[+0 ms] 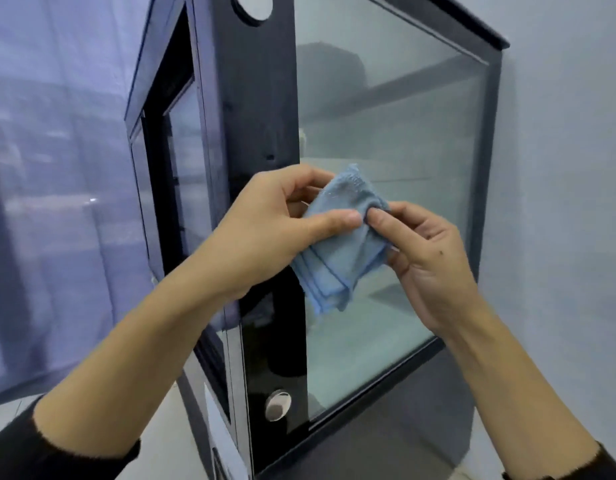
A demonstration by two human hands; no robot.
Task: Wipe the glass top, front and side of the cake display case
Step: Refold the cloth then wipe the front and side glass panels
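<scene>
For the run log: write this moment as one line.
left hand: pinches blue cloth | right hand: pinches blue cloth | display case glass: behind cloth, contact unclear

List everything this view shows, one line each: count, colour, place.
black-framed glass display case: one, black frame, clear panes, centre
folded blue microfibre cloth: one, light blue, before the case's glass
round silver fitting: one, silver, low on the case's black strip
pale wall: one, whitish, right of the case
black sleeves: two, black, bottom corners
left hand: one, pinches the cloth's left side
right hand: one, pinches the cloth's right edge
</scene>
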